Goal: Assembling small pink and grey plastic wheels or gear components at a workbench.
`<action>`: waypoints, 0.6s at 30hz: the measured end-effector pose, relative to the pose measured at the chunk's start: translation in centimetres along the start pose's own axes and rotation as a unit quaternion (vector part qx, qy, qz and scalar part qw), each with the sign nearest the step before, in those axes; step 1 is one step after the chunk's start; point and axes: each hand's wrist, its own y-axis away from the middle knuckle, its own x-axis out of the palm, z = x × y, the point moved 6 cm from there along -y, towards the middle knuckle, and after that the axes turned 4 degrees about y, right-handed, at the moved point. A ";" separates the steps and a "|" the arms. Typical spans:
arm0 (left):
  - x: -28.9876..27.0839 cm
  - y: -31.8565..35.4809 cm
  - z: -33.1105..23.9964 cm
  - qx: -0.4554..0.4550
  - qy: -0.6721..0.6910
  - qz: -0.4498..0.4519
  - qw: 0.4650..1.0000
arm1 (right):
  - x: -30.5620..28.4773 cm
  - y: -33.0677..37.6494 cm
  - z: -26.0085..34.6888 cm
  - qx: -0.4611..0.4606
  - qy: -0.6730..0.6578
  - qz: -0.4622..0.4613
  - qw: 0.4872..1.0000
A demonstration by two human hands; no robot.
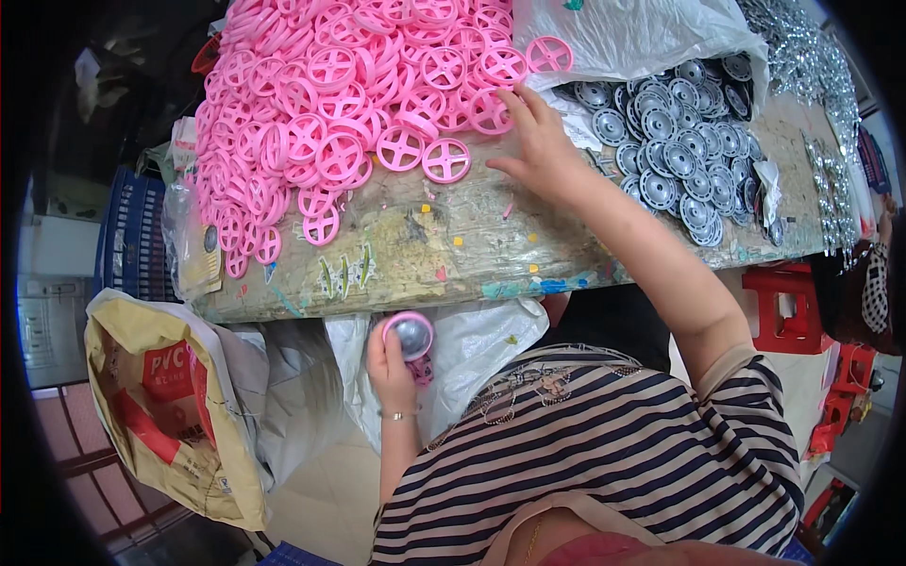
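Note:
My left hand (388,363), below the table's front edge, is closed around a pink ring with a grey disc (412,338) set in it. More pink plastic shows just under that hand, partly hidden. My right hand (545,149) stretches over the table with thumb and fingers apart. Its fingertips are at a pink spoked wheel (491,113) on the edge of a large heap of pink wheels (332,71); whether they touch it I cannot tell. To the right of this hand lies a pile of round grey discs (681,156).
A white plastic bag (642,42) lies behind the discs. Silver tinsel strands (802,57) cover the far right. At left stands an open paper sack (250,443). A white sheet (472,349) hangs below the worn tabletop (396,255). Red stools (788,307) and another person (864,288) are at right.

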 end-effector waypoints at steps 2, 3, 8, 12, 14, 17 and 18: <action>-1.4 0.8 0.8 -0.045 -0.068 0.024 0.996 | 1.1 -1.5 -0.4 -0.002 0.010 0.062 0.998; -1.9 1.1 1.5 -0.092 -0.133 0.049 0.986 | 2.0 -2.0 -0.6 -0.005 0.021 0.127 0.992; -0.8 1.2 1.9 -0.103 -0.144 0.109 0.978 | 1.1 -2.4 -2.0 0.033 -0.032 0.129 0.991; 5.6 -2.1 -4.4 -0.095 0.147 0.072 0.982 | -2.3 0.2 3.0 0.006 -0.196 0.152 0.969; 10.5 -3.7 -7.6 -0.018 0.335 0.067 0.939 | -3.5 3.0 5.8 -0.050 -0.213 0.170 0.961; 15.0 -5.8 -7.1 -0.084 0.278 0.206 0.934 | -4.4 5.7 6.1 -0.103 -0.199 0.174 0.959; 15.5 -6.1 -7.3 -0.084 0.279 0.209 0.934 | -4.6 5.8 4.6 -0.077 -0.188 0.149 0.968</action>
